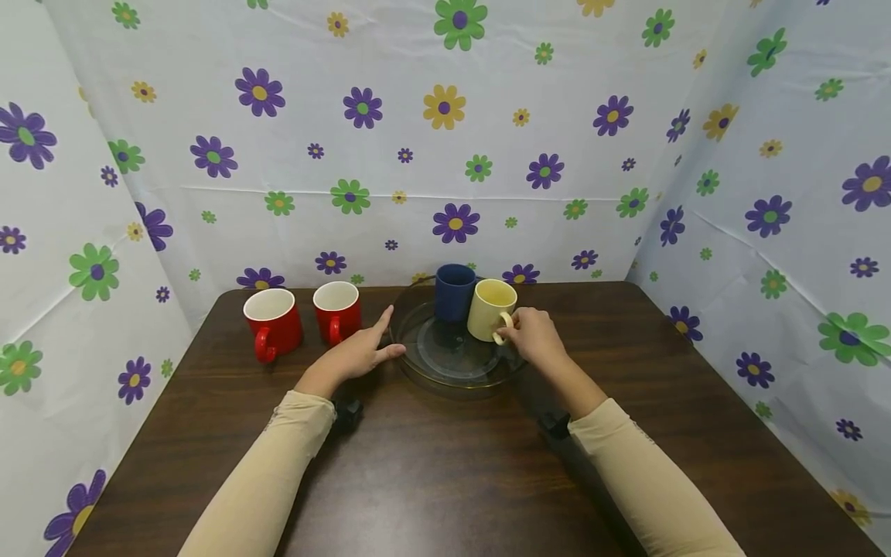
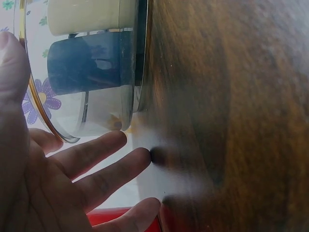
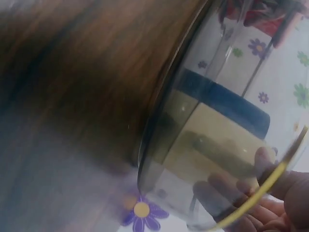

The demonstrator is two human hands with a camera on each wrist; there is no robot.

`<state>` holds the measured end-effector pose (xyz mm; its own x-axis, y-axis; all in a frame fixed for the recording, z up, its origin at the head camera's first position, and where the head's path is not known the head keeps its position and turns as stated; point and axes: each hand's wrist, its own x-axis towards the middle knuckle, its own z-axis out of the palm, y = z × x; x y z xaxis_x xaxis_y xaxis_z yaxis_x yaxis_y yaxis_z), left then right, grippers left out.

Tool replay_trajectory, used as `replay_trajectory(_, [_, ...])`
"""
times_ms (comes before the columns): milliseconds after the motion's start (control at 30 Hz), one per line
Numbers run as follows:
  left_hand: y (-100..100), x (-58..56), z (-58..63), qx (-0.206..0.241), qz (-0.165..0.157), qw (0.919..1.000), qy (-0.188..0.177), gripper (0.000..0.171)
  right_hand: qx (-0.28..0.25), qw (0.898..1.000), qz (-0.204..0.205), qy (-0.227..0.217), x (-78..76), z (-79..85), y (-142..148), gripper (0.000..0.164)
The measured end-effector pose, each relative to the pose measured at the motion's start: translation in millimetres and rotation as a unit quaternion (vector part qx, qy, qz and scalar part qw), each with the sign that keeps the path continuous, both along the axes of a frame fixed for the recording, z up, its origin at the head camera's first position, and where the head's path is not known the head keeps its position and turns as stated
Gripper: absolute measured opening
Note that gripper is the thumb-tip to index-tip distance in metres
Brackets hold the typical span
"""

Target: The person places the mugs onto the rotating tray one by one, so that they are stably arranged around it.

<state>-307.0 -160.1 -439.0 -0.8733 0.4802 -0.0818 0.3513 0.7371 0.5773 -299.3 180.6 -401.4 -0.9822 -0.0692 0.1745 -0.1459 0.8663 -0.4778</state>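
Note:
A round see-through glass bowl (image 1: 452, 375) with a gold-tinted rim stands on the table. Inside it, a dark blue mug (image 1: 454, 294) and a pale yellow mug (image 1: 489, 313) are upright side by side. My right hand (image 1: 536, 336) pinches the yellow mug's handle at the bowl's right side; through the glass, the right wrist view shows its fingers by the yellow mug (image 3: 212, 140). With fingers spread, my left hand (image 1: 358, 356) is at the bowl's left edge. The left wrist view shows its fingers fairly straight beside the glass wall (image 2: 104, 116).
Two red mugs with white insides stand left of the bowl: one red mug (image 1: 274, 325) farther left, another red mug (image 1: 337, 313) close to my left hand. The dark wooden table (image 1: 445, 472) backs onto a flower-patterned sheet (image 1: 306, 224), which also hangs at both sides.

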Motion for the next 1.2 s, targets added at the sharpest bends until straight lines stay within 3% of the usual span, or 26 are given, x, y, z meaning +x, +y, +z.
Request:
replay_trajectory(167, [1, -1.8, -0.9, -0.002, -0.002, 1.0000, 0.000, 0.096, 0.016, 0.998, 0.003, 0.054, 0.2, 3.5, 20, 0.031])
replay_trajectory(233, [2, -2.3, 0.1, -0.005, -0.001, 1.0000, 0.001, 0.097, 0.008, 0.999, 0.006, 0.041, -1.9, 3.8, 32, 0.040])
replay_trajectory(333, [2, -1.4, 4.0, -0.018, -0.001, 0.9998, 0.008, 0.098, -0.026, 0.998, 0.038, -0.032, -6.5, 2.4, 49, 0.056])
replay_trajectory(467, [2, 4.2, 15.4, -0.045, 0.013, 0.9983, 0.036, 0.093, -0.074, 0.981, 0.098, -0.150, -12.7, -3.1, 64, 0.070])
replay_trajectory(533, [1, 8.9, 23.4, -0.062, 0.034, 0.9951, 0.069, 0.082, -0.087, 0.973, 0.118, -0.179, -14.5, -5.9, 67, 0.073])
replay_trajectory(600, [1, 15.2, 32.5, -0.082, 0.066, 0.9885, 0.108, 0.065, -0.085, 0.971, 0.127, -0.184, -15.4, -7.8, 68, 0.073])
replay_trajectory(733, [-3, 28.5, 50.2, -0.121, 0.163, 0.9647, 0.167, 0.036, -0.086, 0.972, 0.132, -0.177, -16.9, -8.8, 66, 0.072])
replay_trajectory(833, [-8, 36.0, 59.1, -0.147, 0.242, 0.9433, 0.174, 0.036, -0.081, 0.973, 0.129, -0.175, -17.6, -8.1, 66, 0.072])
replay_trajectory(933, [-13, 38.6, 61.6, -0.167, 0.289, 0.9289, 0.161, 0.044, -0.081, 0.974, 0.124, -0.173, -17.7, -7.5, 66, 0.071])
replay_trajectory(1033, [-16, 37.1, 59.6, -0.169, 0.305, 0.9264, 0.142, 0.051, -0.081, 0.975, 0.122, -0.169, -18.3, -7.4, 67, 0.071])
replay_trajectory(1200, [-21, 29.4, 50.0, -0.149, 0.308, 0.9334, 0.107, 0.049, -0.085, 0.974, 0.126, -0.166, -20.1, -7.8, 68, 0.071])
